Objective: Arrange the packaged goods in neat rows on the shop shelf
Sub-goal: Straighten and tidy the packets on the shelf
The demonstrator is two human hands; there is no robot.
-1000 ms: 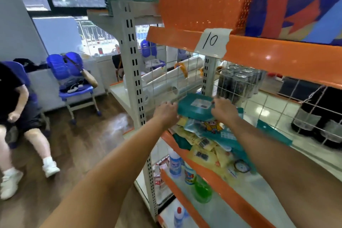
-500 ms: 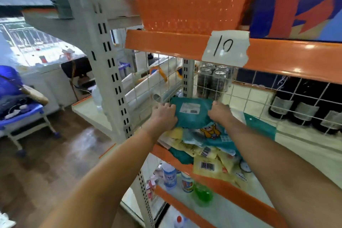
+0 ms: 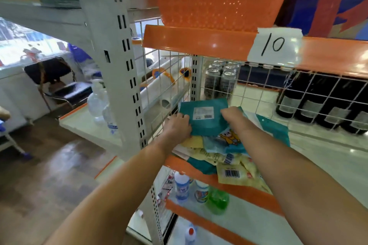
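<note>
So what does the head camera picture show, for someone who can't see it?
Two bare hands, left hand and right hand, hold a teal packet above a messy pile of yellow packets on an orange-edged shop shelf.

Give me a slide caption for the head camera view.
Both hands, left hand and right hand, grip a teal packet above jumbled packets on the shelf.

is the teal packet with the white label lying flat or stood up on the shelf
Lying flat. The teal packet shows its broad labelled face upward on top of the heap, with the left hand and right hand at its two sides.
</note>
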